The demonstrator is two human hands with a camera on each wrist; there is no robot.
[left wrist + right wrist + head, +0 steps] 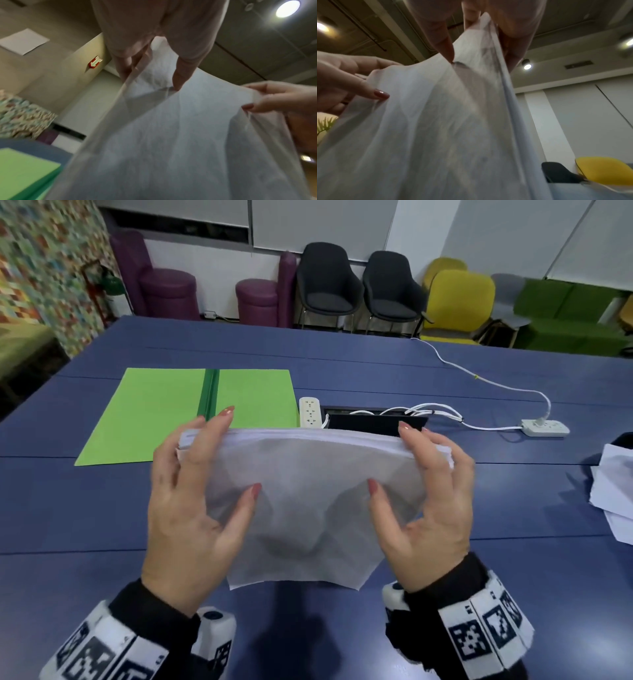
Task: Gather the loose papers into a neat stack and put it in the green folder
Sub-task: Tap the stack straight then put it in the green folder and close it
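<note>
A stack of white papers (pixel 308 501) stands on edge on the blue table (pixel 102 508), held upright between both hands. My left hand (pixel 202 474) grips its left side, thumb on the near face and fingers behind. My right hand (pixel 428 474) grips the right side the same way. The green folder (pixel 164 412) lies open and flat on the table, behind and left of the stack. In the left wrist view the paper stack (pixel 171 142) fills the frame, with the folder (pixel 22 169) at the lower left. In the right wrist view the sheets (pixel 436 128) hang between thumb and fingers.
More loose white papers (pixel 613 491) lie at the table's right edge. A white power strip (pixel 310 412) and a cable well (pixel 373 419) sit just behind the stack. Another power strip (pixel 544 428) with a cord lies farther right. Chairs stand beyond the table.
</note>
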